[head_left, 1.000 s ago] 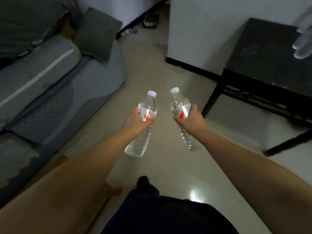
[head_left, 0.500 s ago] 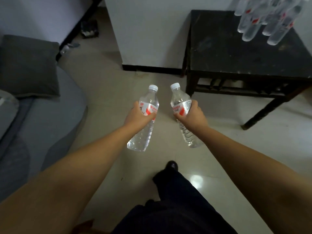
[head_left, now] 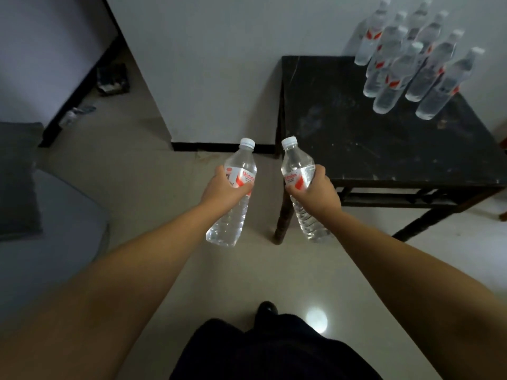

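My left hand (head_left: pixel 223 192) grips a clear water bottle (head_left: pixel 233 212) with a white cap and a red-and-white label, held upright above the floor. My right hand (head_left: pixel 317 192) grips a second, matching water bottle (head_left: pixel 297 165), its cap level with the front left corner of a black table (head_left: pixel 356 144). Both bottles are held round their labels, caps pointing away from me, a short gap between them. Several more bottles (head_left: pixel 406 64) of the same kind stand in a cluster at the table's far right.
A white wall (head_left: pixel 219 64) with a dark skirting rises behind the table. A grey sofa (head_left: pixel 41 215) with a dark cushion fills the left side. Pale tiled floor (head_left: pixel 137 165) lies between them. My dark trouser leg and shoe (head_left: pixel 267 308) show at the bottom.
The view has swung right and closer to the table, so its top and the bottle cluster now show more fully. Both hands keep the same grip on their bottles.
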Available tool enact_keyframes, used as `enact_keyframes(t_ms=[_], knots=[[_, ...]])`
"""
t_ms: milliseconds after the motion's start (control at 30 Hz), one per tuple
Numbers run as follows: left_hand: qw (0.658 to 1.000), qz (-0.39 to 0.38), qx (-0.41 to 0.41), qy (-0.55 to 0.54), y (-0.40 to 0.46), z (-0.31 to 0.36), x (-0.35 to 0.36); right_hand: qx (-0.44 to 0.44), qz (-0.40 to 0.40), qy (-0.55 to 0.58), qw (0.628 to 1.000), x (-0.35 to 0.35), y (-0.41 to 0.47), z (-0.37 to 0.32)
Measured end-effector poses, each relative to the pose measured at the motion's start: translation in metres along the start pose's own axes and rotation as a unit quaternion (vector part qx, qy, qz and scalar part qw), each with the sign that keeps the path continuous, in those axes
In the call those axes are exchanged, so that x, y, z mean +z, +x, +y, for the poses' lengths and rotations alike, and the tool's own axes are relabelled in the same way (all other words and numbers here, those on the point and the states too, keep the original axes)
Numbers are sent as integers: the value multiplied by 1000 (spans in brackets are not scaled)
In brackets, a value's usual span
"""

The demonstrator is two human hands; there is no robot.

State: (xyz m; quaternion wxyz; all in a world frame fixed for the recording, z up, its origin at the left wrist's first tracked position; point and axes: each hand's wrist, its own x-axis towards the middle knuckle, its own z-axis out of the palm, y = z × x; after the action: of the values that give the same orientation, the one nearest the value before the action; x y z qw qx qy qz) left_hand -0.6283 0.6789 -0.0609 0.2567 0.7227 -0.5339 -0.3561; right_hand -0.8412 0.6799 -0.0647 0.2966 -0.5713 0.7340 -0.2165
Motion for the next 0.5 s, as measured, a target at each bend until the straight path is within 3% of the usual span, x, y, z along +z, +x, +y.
enact_keyframes(t_ms=[500], knots=[[994,-84,55,36,206,66,14,75,58,33,995,-6,176,-29]])
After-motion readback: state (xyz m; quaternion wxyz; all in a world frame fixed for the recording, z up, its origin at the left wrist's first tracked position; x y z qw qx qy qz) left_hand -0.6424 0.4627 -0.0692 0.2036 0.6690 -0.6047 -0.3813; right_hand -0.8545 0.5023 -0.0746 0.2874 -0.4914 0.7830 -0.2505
